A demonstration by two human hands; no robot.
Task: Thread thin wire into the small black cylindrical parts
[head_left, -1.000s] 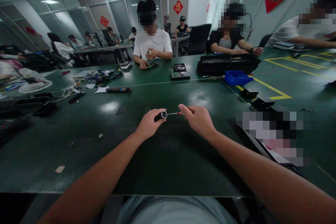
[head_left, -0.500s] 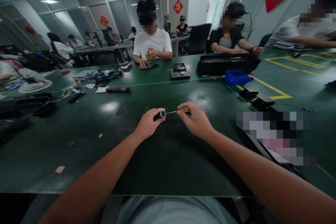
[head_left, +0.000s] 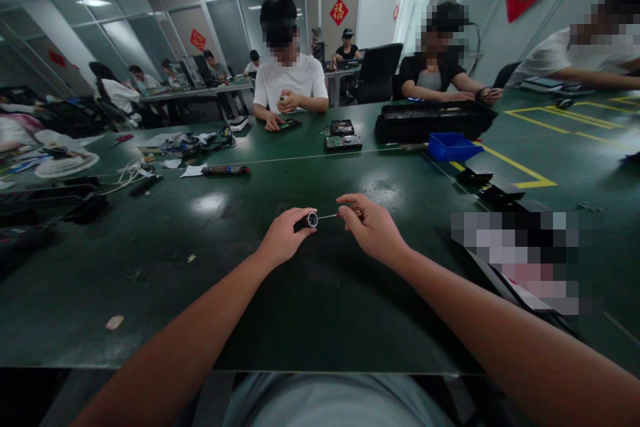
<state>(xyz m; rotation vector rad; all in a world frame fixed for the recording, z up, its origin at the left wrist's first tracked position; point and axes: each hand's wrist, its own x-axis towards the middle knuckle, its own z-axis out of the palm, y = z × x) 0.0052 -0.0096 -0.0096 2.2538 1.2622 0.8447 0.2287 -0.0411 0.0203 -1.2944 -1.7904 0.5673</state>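
Note:
Between the thumb and fingers of my left hand (head_left: 283,238) is a small black cylinder (head_left: 311,219) with a silvery ring at its end, which faces right. My right hand (head_left: 374,230) grips a screwdriver (head_left: 330,215) by its handle. Its thin metal shaft points left, with the tip at the ringed end of the cylinder. I cannot tell how far the tip goes in. Most of the handle is hidden by my fingers. Both hands are just above the green table (head_left: 345,320).
Across the table a person (head_left: 290,83) works near two hard drives (head_left: 343,143). A blue bin (head_left: 454,147) stands by a long black housing (head_left: 435,121). To the left lie a brown-handled tool (head_left: 225,171), cables (head_left: 127,177) and a white fan-like part (head_left: 67,165).
My right fingers have shifted on the screwdriver handle, with the forefinger lifted further from the thumb. The cylinder in my left hand has turned and moved very slightly.

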